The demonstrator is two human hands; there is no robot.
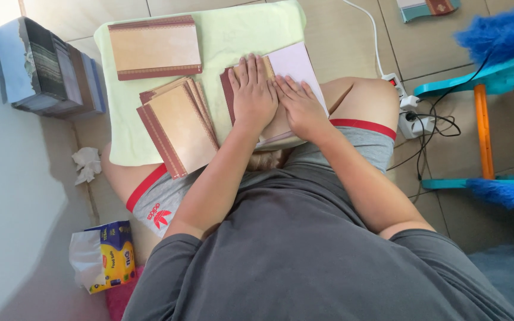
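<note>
I sit on the floor with a pale green cushion (pixel 233 30) across my lap. My left hand (pixel 252 95) lies flat, fingers together, on a tan card with a dark red border (pixel 228 89). My right hand (pixel 301 108) presses flat beside it on the same folded card, whose pale pink inner flap (pixel 295 62) sticks out above my fingers. A fanned stack of similar tan and red cards (pixel 178 125) lies to the left on the cushion. One more such card (pixel 154 47) rests at the cushion's far left corner.
A pile of dark boxed cards (pixel 49 68) leans by the wall at left. A crumpled tissue (pixel 86 164) and a tissue pack (pixel 105 255) lie on the tiled floor. A power strip with cables (pixel 411 116) and a teal and orange frame (pixel 483 107) stand at right.
</note>
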